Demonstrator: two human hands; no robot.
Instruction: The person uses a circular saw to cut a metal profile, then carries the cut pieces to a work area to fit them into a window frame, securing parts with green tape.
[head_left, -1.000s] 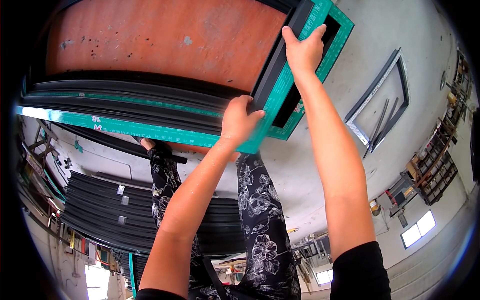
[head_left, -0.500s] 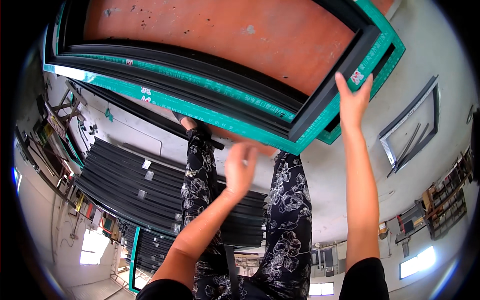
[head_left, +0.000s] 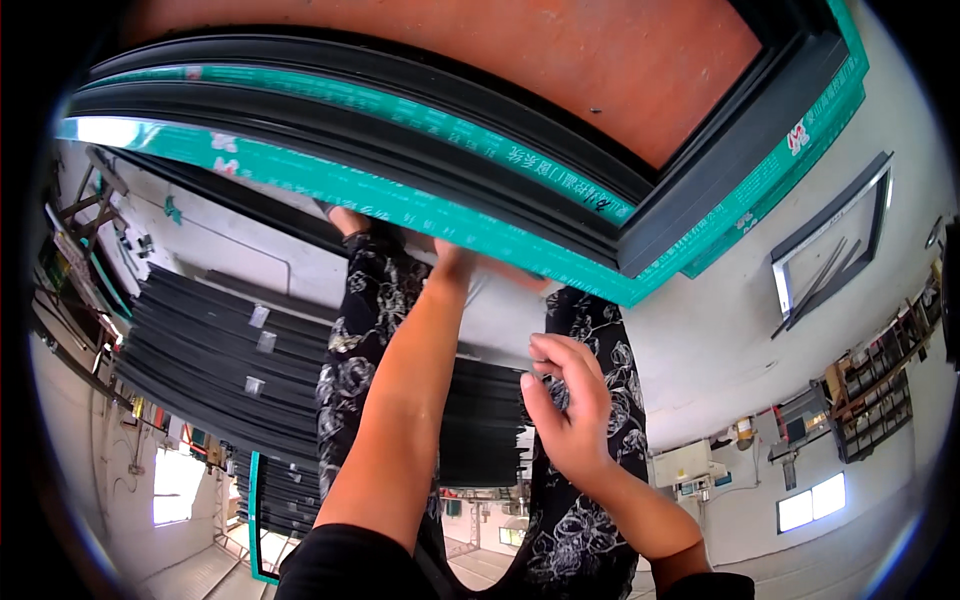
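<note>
Black window frames with green printed protective film (head_left: 300,177) lie stacked on an orange-red tabletop (head_left: 450,60), their near corner jutting past its edge. My left hand (head_left: 455,256) reaches up to the near side of the frame. Its fingers are hidden beneath the green rail, so I cannot tell whether they grip anything. Below the frame's near right corner, my right hand (head_left: 575,410) hangs in the air over my right leg. Its fingers are loosely curled and apart from the thumb, and it holds nothing.
Several long dark profiles (head_left: 210,340) lie side by side at the lower left. A smaller frame (head_left: 835,245) with loose strips inside rests on the pale floor to the right. A compartmented rack (head_left: 865,400) stands at the far right.
My right hand has let go of the frame's right side and come down toward my leg. My left hand has moved up under the near rail. The frame appears larger and shifted in view.
</note>
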